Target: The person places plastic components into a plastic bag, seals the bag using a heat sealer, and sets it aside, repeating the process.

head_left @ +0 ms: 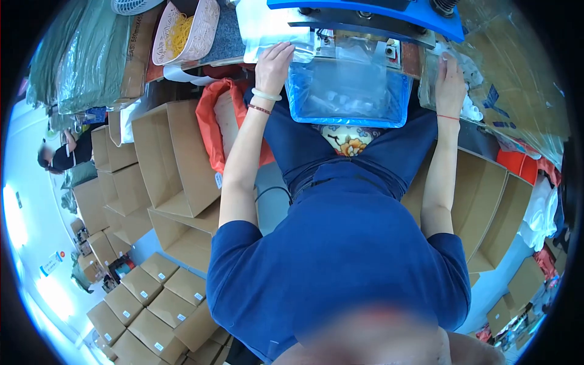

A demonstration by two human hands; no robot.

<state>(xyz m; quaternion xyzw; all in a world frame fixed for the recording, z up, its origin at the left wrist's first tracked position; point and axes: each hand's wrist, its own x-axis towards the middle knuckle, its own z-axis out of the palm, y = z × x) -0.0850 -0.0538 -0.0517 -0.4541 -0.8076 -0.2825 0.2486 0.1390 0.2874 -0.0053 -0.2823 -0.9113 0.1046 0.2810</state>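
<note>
My left hand [275, 66] lies with fingers stretched out on the edge of a stack of clear plastic bags [261, 27], to the left of the machine. My right hand [449, 85] is over an open plastic bag of small white pieces [469, 76] on the right. Its fingers are drawn together, with a small pale bit at the tips too small to name. Between my hands, in front of my lap, a blue-lined bin [398, 115] holds clear bags with whitish contents [347, 97]. Above it sits the blue-framed machine [371, 15].
A pink basket of yellow rubber bands [179, 36] stands at the upper left. Open cardboard boxes [176, 158] flank me on the left, near a red bag [216, 115]; another open box [462, 194] is on the right. Closed cartons [152, 304] are stacked behind. A person [67, 152] is far left.
</note>
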